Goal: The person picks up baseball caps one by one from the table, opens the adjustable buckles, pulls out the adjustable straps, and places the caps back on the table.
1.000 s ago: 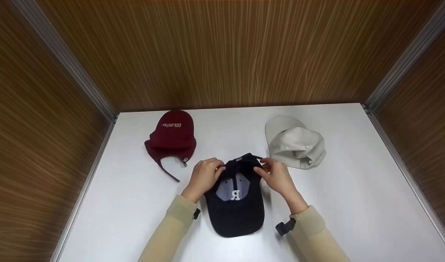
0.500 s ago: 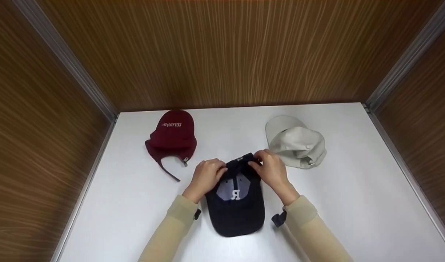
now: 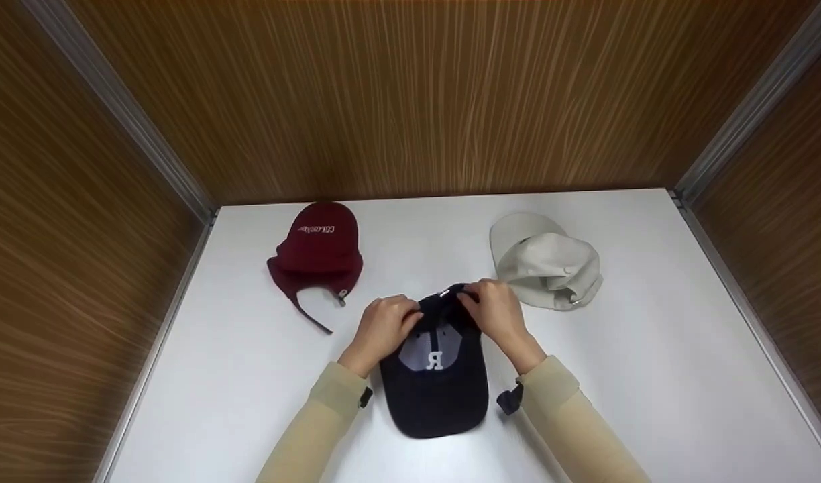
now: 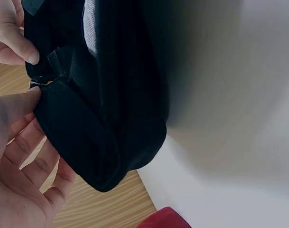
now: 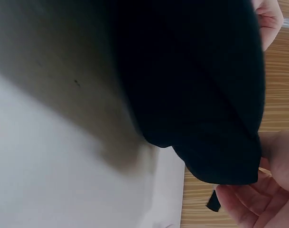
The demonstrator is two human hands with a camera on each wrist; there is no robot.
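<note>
Wood-grain walls (image 3: 410, 100) close in a white table (image 3: 652, 376) on three sides. At the table's middle lies a navy baseball cap (image 3: 437, 392), upside down, its brim toward the person and a white letter showing through the light mesh lining inside the crown. To the far left, well apart from it, sits a maroon cap (image 3: 320, 251) with white lettering and a loose strap trailing toward the near side. To the far right sits a cream cap (image 3: 548, 265), close to the right hand but not touching it. Both forearms, in beige sleeves (image 3: 316, 422), come in from the near edge. The left hand (image 3: 382, 327) has its fingers curled over the navy cap's back rim, thumb and fingertips (image 4: 21, 102) pinching the rear strap. The right hand (image 3: 496, 312) grips the same back edge from the other side, fingers (image 5: 251, 202) bent round the fabric.
</note>
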